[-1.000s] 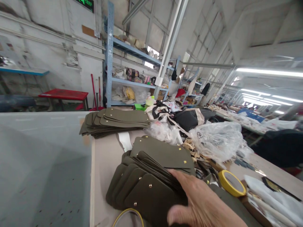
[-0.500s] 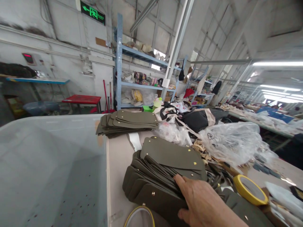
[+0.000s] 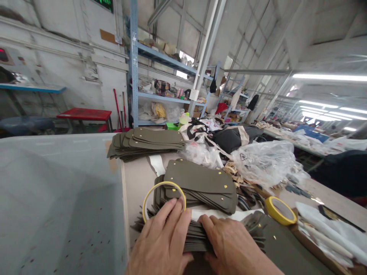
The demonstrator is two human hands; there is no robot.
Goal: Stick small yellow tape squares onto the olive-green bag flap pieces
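Note:
Both hands are around a bundle of dark olive panels (image 3: 197, 240) with their edges fanned. My left hand (image 3: 160, 240) is closed over the bundle's left part, fingers across the top and thumb at the near side. A yellow tape roll (image 3: 147, 198) stands tilted against its fingers; whether it hangs on them I cannot tell. My right hand (image 3: 229, 240) grips the bundle's right part. Just beyond lies another stack of olive panels (image 3: 197, 175) with metal studs and small yellow marks. A white strip (image 3: 200, 214) shows between stack and bundle.
A large grey bin (image 3: 63, 191) adjoins the table's left edge. Farther back sits a third olive stack (image 3: 151, 139). Clear plastic bags (image 3: 263, 160), a second yellow tape roll (image 3: 281, 210) and an open cardboard box (image 3: 312, 248) are to the right. Blue shelving (image 3: 172, 97) stands behind.
My left hand has come into view, and the near tape roll has moved up with it. My right hand has shifted down, and the near panels are apart from the stack behind.

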